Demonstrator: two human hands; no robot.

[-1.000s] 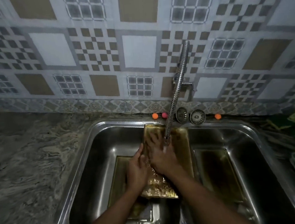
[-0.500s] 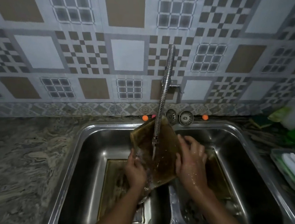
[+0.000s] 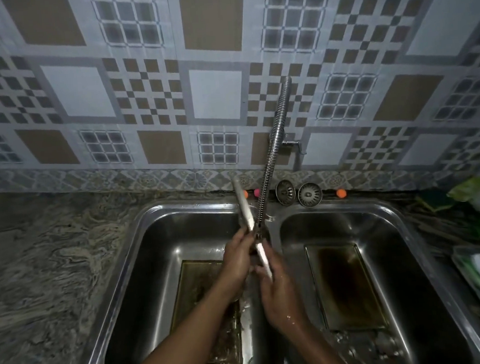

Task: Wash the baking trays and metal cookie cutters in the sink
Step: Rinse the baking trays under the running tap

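A marbled stone table [image 3: 39, 269] runs along the left of a steel double sink [image 3: 192, 206], whose raised rim borders both basins. In the left basin a stained baking tray [image 3: 197, 288] lies flat on the floor, partly hidden by the person's left forearm. Above the divider between the basins, the left hand [image 3: 236, 262] curls its fingers round the middle of a third tray [image 3: 244, 208], held edge-on and nearly upright, its top corner reaching past the back rim. A flexible faucet hose [image 3: 274, 156] slants down from the tiled wall and ends right beside this tray; whether they touch cannot be told. The right hand [image 3: 279, 290], wet, pinches the tray's lower end. Two drain strainers [image 3: 285, 192] and an orange ball [image 3: 341, 193] sit on the ledge behind. Another dark tray [image 3: 347, 285] lies flat in the right basin, bare steel all around it. At far right, a green tub [image 3: 470, 278] holding a white cloth stands on the table.
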